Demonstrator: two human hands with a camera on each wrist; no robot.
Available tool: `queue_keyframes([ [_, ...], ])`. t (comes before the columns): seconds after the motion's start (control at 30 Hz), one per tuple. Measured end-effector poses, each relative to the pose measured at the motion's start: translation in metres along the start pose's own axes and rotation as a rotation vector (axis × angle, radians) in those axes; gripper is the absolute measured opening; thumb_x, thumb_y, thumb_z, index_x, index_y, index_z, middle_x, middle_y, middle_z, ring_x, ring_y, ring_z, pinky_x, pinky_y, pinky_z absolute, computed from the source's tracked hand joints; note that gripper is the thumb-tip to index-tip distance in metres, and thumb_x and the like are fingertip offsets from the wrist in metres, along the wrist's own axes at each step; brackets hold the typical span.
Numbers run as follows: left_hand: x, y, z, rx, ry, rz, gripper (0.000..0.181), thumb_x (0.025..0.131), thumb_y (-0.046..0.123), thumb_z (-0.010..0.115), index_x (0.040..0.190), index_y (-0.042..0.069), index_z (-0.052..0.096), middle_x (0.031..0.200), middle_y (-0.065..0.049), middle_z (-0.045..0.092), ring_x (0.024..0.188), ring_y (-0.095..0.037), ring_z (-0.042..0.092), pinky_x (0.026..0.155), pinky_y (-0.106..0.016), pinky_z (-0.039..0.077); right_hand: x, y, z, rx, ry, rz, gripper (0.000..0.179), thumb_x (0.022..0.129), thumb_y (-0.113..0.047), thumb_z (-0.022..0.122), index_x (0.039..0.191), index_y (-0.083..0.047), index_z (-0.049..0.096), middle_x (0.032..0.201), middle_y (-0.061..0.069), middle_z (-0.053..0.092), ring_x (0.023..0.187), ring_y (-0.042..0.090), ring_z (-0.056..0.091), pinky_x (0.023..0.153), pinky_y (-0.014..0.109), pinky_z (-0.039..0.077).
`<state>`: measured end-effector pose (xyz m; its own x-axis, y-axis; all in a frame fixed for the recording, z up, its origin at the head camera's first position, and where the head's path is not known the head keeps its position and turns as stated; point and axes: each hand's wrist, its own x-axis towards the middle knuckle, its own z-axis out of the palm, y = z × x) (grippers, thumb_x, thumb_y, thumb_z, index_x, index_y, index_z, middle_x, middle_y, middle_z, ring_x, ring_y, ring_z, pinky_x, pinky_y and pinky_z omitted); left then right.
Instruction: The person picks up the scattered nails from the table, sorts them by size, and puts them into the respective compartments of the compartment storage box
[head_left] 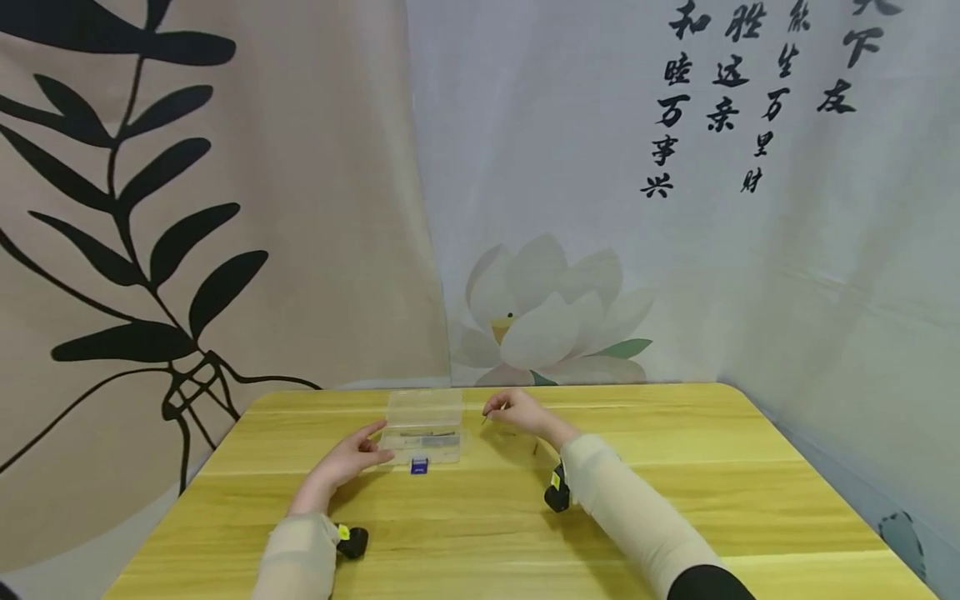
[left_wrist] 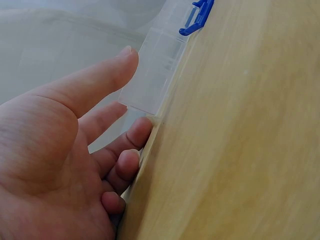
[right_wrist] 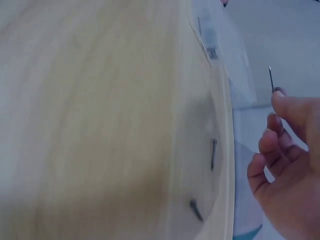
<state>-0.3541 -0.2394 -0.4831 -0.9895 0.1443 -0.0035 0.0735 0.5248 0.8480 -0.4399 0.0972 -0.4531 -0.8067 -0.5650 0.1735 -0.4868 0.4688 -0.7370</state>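
Note:
A clear plastic box with a blue latch lies on the table, its lid raised at the back. Several thin dark pieces are inside. My left hand is at the box's left end, thumb and index finger spread; in the left wrist view the thumb overlaps the wall and the other fingertips are by the corner. To the right of the box, my right hand pinches a thin dark screw between thumb and fingers, its pointed end sticking out.
Two loose dark screws lie on the wooden table below my right hand. Black wrist cameras sit on both wrists. Behind the table's far edge hangs a printed cloth with leaves, a flower and writing.

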Motion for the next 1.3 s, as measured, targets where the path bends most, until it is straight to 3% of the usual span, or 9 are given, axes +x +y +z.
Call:
queue_keyframes([
  [0.17, 0.000, 0.001, 0.000, 0.002, 0.004, 0.007, 0.073, 0.090, 0.026, 0.071, 0.150, 0.005, 0.035, 0.103, -0.011, 0.050, 0.094, -0.024, 0.046, 0.085, -0.043, 0.039, 0.006, -0.009, 0.015, -0.022, 0.026, -0.023, 0.015, 0.096, -0.006, 0.058, 0.102, -0.001, 0.071, 0.100, 0.004, 0.066, 0.077, 0.012, 0.051, 0.067, 0.027, 0.044],
  [0.6, 0.001, 0.001, 0.000, 0.016, 0.003, 0.012, 0.073, 0.091, 0.025, 0.070, 0.150, 0.003, 0.034, 0.103, -0.012, 0.051, 0.093, -0.025, 0.046, 0.080, -0.039, 0.040, 0.013, -0.021, 0.044, -0.122, 0.066, -0.122, 0.014, 0.089, 0.002, 0.060, 0.090, -0.003, 0.073, 0.088, 0.002, 0.065, 0.081, 0.010, 0.051, 0.073, 0.028, 0.043],
  [0.9, 0.001, 0.001, 0.001, 0.012, 0.012, -0.002, 0.073, 0.090, 0.027, 0.071, 0.150, 0.006, 0.035, 0.105, -0.012, 0.051, 0.095, -0.026, 0.047, 0.083, -0.043, 0.039, 0.014, -0.025, 0.055, -0.198, 0.111, -0.105, 0.013, 0.087, 0.001, 0.062, 0.087, -0.005, 0.074, 0.081, -0.003, 0.058, 0.076, 0.011, 0.046, 0.070, 0.027, 0.040],
  [1.07, 0.002, -0.001, 0.001, 0.011, 0.017, -0.006, 0.074, 0.089, 0.029, 0.072, 0.150, 0.006, 0.036, 0.106, -0.012, 0.051, 0.096, -0.026, 0.047, 0.084, -0.043, 0.039, 0.015, -0.027, 0.060, -0.208, 0.094, -0.075, 0.011, 0.087, -0.001, 0.064, 0.086, -0.007, 0.074, 0.075, -0.003, 0.050, 0.072, 0.011, 0.042, 0.067, 0.027, 0.037],
  [1.3, 0.002, -0.001, 0.000, 0.012, 0.021, -0.006, 0.074, 0.089, 0.029, 0.072, 0.149, 0.006, 0.037, 0.106, -0.012, 0.052, 0.096, -0.026, 0.048, 0.084, -0.043, 0.039, 0.017, -0.029, 0.065, -0.218, 0.071, -0.060, 0.012, 0.088, 0.000, 0.063, 0.086, -0.006, 0.073, 0.075, -0.003, 0.050, 0.070, 0.011, 0.041, 0.064, 0.026, 0.036],
])
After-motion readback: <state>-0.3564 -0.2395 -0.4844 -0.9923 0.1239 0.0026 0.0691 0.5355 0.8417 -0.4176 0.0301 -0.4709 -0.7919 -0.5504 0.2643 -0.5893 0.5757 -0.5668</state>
